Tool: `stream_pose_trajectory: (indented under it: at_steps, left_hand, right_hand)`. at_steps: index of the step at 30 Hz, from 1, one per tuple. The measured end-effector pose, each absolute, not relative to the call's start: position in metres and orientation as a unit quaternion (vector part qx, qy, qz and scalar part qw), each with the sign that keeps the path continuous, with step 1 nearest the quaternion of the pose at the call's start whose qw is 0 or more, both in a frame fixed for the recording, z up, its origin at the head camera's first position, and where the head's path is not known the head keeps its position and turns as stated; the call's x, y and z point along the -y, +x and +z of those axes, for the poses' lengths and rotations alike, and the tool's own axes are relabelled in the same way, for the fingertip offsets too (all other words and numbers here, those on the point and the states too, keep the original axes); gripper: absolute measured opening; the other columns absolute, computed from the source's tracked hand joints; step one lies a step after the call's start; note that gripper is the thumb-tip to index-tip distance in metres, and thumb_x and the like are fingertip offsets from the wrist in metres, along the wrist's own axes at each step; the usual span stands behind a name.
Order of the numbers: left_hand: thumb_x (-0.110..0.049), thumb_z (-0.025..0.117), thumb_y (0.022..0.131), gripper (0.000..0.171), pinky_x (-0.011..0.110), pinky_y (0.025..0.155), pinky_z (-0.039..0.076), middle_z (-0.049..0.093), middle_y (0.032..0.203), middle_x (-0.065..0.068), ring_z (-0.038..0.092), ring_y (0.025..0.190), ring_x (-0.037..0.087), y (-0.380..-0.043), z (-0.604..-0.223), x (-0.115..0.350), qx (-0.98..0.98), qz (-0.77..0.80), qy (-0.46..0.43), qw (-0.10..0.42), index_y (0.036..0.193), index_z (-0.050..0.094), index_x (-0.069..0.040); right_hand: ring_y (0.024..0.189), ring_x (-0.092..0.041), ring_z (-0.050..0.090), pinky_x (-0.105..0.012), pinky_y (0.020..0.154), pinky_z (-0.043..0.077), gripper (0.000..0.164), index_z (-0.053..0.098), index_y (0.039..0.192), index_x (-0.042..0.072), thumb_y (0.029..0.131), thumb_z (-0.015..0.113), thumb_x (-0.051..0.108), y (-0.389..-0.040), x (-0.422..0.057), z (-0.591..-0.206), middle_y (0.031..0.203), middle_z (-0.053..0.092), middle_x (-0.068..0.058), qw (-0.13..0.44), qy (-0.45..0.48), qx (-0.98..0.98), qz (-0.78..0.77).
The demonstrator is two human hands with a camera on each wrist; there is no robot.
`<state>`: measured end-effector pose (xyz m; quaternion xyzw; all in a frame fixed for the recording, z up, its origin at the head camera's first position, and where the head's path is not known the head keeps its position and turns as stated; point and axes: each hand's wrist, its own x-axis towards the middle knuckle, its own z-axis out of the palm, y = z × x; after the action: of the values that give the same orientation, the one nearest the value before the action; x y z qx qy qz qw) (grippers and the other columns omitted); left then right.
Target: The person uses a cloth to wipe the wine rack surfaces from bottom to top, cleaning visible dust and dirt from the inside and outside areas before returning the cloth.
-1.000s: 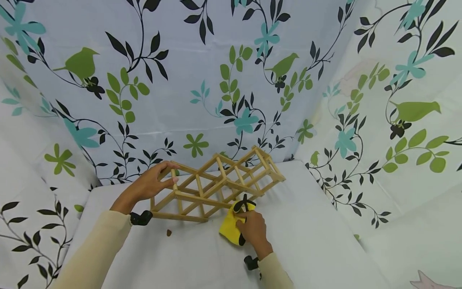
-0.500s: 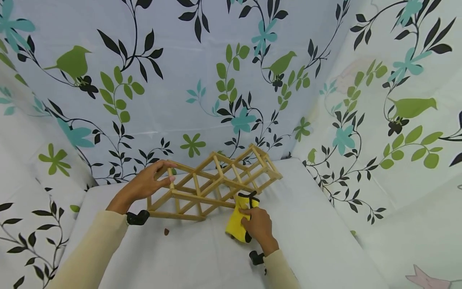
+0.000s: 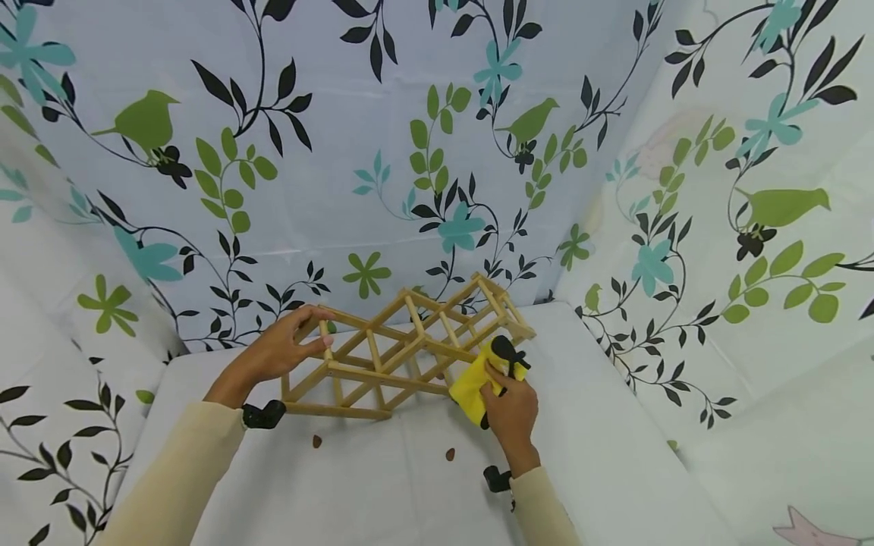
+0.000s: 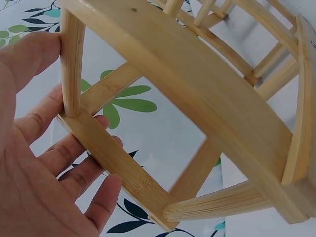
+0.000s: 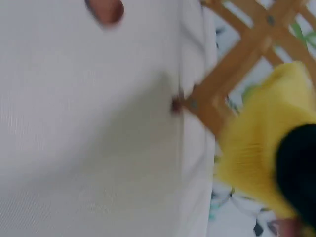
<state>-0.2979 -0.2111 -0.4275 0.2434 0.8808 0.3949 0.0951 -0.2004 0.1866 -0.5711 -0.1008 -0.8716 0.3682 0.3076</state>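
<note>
A light wooden lattice rack (image 3: 389, 378) of slats and round dowels stands tilted on the white surface. At its left end my left hand (image 3: 276, 349) holds the frame. The left wrist view shows the thumb against an upright dowel (image 4: 72, 64) and fingers reaching behind a flat slat (image 4: 123, 173). My right hand (image 3: 514, 413) grips a yellow cloth (image 3: 471, 390) with black edging, bunched at the rack's lower front bar toward the right. Blurred in the right wrist view, the cloth (image 5: 266, 133) overlaps the rack; most of that hand is out of frame there.
Two small brown pieces (image 3: 317, 441) (image 3: 450, 454) lie on the white-covered table (image 3: 382, 493) in front of the rack. Behind and at both sides hang sheets (image 3: 307, 189) printed with leaves and birds.
My right hand has moved right and slightly up along the rack with the yellow cloth. A second brown piece now shows where the cloth was. My left hand keeps its hold.
</note>
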Motion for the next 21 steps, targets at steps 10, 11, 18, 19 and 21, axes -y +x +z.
stream_pose_trajectory:
  at_steps: [10, 11, 18, 19, 21]
  left_hand:
    - [-0.034, 0.065, 0.108, 0.051, 0.079, 0.117, 0.030, 0.037, 0.167, 0.025, 0.033, 0.155, 0.053, -0.297, -0.430, 0.206, -0.883, 0.396, 0.231, 0.100, 0.151, 0.051, -0.011]
    - [-0.035, 0.065, 0.108, 0.051, 0.079, 0.117, 0.030, 0.037, 0.168, 0.025, 0.032, 0.155, 0.053, -0.297, -0.430, 0.206, -0.883, 0.397, 0.230, 0.101, 0.150, 0.051, -0.011]
    - [-0.035, 0.066, 0.107, 0.050, 0.079, 0.118, 0.030, 0.039, 0.166, 0.024, 0.033, 0.156, 0.052, -0.297, -0.432, 0.203, -0.882, 0.400, 0.226, 0.106, 0.149, 0.052, -0.011]
    - [-0.036, 0.066, 0.107, 0.050, 0.079, 0.117, 0.030, 0.040, 0.166, 0.024, 0.033, 0.156, 0.052, -0.297, -0.431, 0.203, -0.883, 0.399, 0.223, 0.105, 0.148, 0.052, -0.011]
    - [-0.038, 0.066, 0.107, 0.050, 0.080, 0.116, 0.030, 0.040, 0.165, 0.024, 0.034, 0.155, 0.052, -0.298, -0.430, 0.202, -0.887, 0.395, 0.216, 0.103, 0.148, 0.052, -0.012]
  right_hand:
    - [0.058, -0.005, 0.057, -0.015, 0.048, 0.044, 0.031, 0.081, 0.123, 0.018, 0.092, 0.077, 0.010, -0.192, -0.197, -0.592, 0.086, 0.080, 0.001, 0.267, -0.058, 0.881, 0.387]
    - [0.049, -0.003, 0.045, -0.015, 0.042, 0.037, 0.031, 0.081, 0.121, 0.018, 0.091, 0.076, 0.011, -0.190, -0.196, -0.595, 0.074, 0.075, 0.002, 0.246, -0.072, 0.889, 0.379]
    - [0.035, -0.003, 0.024, -0.020, 0.031, 0.028, 0.037, 0.077, 0.131, 0.025, 0.096, 0.077, 0.013, -0.188, -0.195, -0.609, 0.088, 0.082, -0.008, 0.226, -0.105, 0.865, 0.436]
    - [0.035, -0.004, 0.025, -0.020, 0.032, 0.029, 0.038, 0.075, 0.135, 0.025, 0.098, 0.076, 0.015, -0.192, -0.195, -0.609, 0.090, 0.082, -0.011, 0.210, -0.098, 0.866, 0.442]
    - [0.038, -0.004, 0.026, -0.018, 0.035, 0.030, 0.039, 0.071, 0.139, 0.028, 0.101, 0.073, 0.020, -0.200, -0.195, -0.610, 0.099, 0.081, -0.016, 0.135, -0.089, 0.884, 0.439]
